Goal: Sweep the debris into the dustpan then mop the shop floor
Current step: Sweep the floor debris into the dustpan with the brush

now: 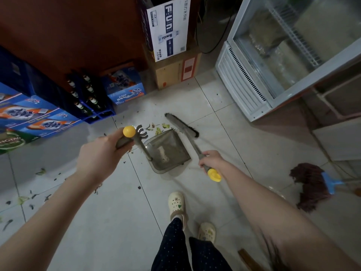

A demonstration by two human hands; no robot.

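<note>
Near the middle of the frame the person stood over the dustpan, which sat flat on the pale tile floor with its open mouth turned toward the top of the picture, where the nearest debris lay: green leaf scraps and dark flecks just off its lip. The left hand had its fingers wrapped tight round the pan's long yellow-tipped handle, I'd say to pin the pan down so it wouldn't skid when the sweepings arrived. The right hand was closed round the broom low on its shaft, just above the yellow end cap. The brush head lay on the far side of the scraps, upper right of the pan, which looked like the set-up for a short pull stroke toward the pan. The pan held little that I could make out.

More litter was scattered over the tiles at the lower left, below the stacked beer cartons, so to my eye the sweeping was far from finished. The mop lay on the floor at the right edge, below the glass-fronted cooler, well apart from both hands, presumably parked there for later.
</note>
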